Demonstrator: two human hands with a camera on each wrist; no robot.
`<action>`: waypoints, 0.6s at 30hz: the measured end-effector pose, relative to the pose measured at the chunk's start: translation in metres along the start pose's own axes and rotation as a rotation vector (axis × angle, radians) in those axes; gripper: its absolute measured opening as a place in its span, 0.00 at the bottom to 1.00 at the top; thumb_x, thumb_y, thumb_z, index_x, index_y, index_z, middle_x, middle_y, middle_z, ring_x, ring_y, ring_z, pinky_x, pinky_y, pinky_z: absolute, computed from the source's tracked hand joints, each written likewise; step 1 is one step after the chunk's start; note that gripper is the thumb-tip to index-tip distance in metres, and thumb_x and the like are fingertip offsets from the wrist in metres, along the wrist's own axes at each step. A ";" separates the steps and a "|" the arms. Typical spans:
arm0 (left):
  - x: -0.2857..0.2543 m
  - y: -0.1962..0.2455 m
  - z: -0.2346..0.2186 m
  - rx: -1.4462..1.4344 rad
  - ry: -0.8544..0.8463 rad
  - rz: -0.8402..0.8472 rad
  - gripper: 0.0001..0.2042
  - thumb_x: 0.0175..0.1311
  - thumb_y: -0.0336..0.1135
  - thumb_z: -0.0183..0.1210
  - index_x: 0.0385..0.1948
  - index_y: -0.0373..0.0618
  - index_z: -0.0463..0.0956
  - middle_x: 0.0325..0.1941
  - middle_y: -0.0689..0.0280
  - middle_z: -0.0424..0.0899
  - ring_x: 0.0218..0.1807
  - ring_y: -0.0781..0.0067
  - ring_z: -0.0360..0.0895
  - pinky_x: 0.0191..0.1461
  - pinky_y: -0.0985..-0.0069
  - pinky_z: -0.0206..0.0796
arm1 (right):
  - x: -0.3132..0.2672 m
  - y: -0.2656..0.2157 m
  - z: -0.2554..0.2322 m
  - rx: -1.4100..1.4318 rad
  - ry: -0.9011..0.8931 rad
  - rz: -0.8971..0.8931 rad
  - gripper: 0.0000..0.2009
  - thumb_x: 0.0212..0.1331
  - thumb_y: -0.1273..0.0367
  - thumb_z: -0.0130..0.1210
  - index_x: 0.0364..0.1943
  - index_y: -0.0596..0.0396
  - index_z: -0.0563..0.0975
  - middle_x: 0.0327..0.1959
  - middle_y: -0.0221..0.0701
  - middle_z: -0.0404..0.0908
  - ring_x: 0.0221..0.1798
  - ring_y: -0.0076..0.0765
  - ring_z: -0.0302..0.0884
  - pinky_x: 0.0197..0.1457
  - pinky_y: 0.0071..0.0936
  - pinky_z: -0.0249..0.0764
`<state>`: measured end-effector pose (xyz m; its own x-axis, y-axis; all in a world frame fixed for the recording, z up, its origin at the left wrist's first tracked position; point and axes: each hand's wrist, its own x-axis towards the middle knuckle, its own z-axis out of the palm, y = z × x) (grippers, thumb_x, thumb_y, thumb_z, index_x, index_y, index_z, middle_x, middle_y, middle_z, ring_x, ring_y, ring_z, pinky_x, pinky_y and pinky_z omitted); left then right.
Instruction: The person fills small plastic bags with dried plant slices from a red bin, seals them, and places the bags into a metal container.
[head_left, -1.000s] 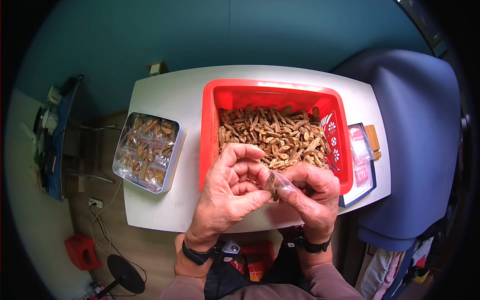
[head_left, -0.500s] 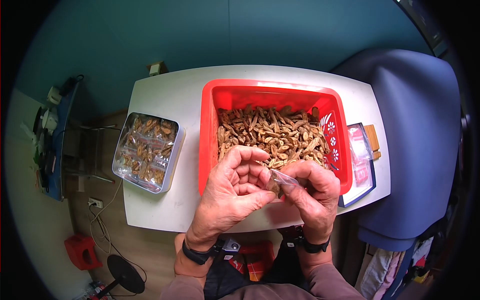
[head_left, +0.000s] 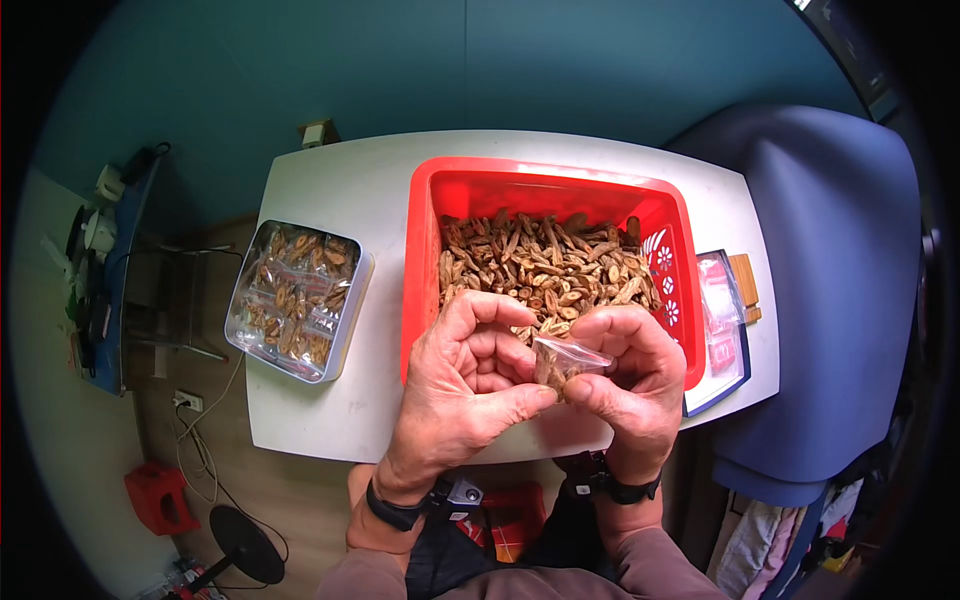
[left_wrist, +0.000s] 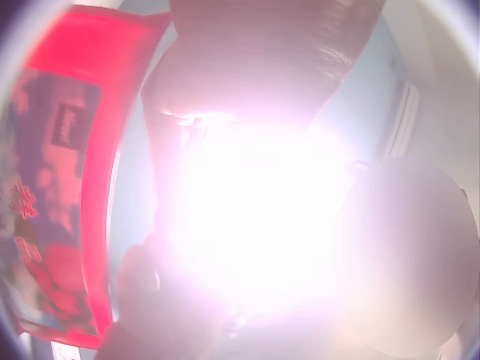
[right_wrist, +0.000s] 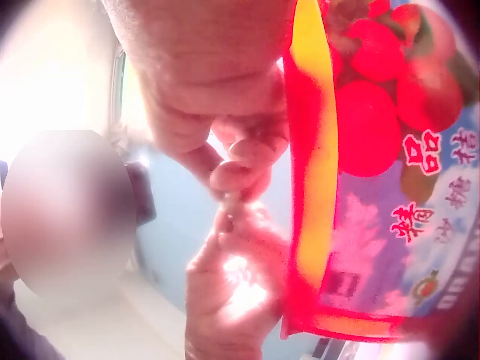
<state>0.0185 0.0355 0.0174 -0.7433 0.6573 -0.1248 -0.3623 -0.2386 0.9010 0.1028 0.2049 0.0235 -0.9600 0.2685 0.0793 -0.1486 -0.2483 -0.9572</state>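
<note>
The small bag (head_left: pixel 566 357) has turned flatter since earlier; both hands, left (head_left: pixel 465 385) and right (head_left: pixel 630 380), pinch it before the red basket (head_left: pixel 425 260), likely sealing next.

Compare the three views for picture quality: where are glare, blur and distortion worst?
Head view: sharp but fisheye-bent, dark corners; red basket and small clear bag clear. Left wrist view: white glare washes out the centre. Right wrist view: close and soft-focused, bright at left, fingers blurred.
</note>
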 end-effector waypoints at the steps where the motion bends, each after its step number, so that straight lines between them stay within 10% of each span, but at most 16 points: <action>1: 0.000 0.000 0.001 0.000 -0.001 0.000 0.30 0.51 0.17 0.71 0.56 0.42 0.68 0.40 0.67 0.81 0.42 0.86 0.81 0.47 0.86 0.78 | 0.000 -0.001 0.000 0.000 0.001 -0.001 0.20 0.56 0.77 0.66 0.53 0.65 0.75 0.41 0.33 0.84 0.40 0.21 0.82 0.43 0.17 0.76; 18: 0.004 -0.003 0.005 0.105 -0.066 0.057 0.13 0.60 0.22 0.63 0.48 0.38 0.77 0.43 0.67 0.79 0.46 0.84 0.78 0.49 0.82 0.76 | 0.007 -0.005 -0.001 -0.417 -0.055 -0.065 0.06 0.54 0.76 0.66 0.36 0.62 0.83 0.29 0.31 0.83 0.31 0.23 0.78 0.35 0.22 0.72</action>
<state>0.0198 0.0429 0.0161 -0.7214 0.6909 -0.0476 -0.2570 -0.2032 0.9448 0.0967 0.2089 0.0283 -0.9648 0.2180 0.1471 -0.1113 0.1681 -0.9795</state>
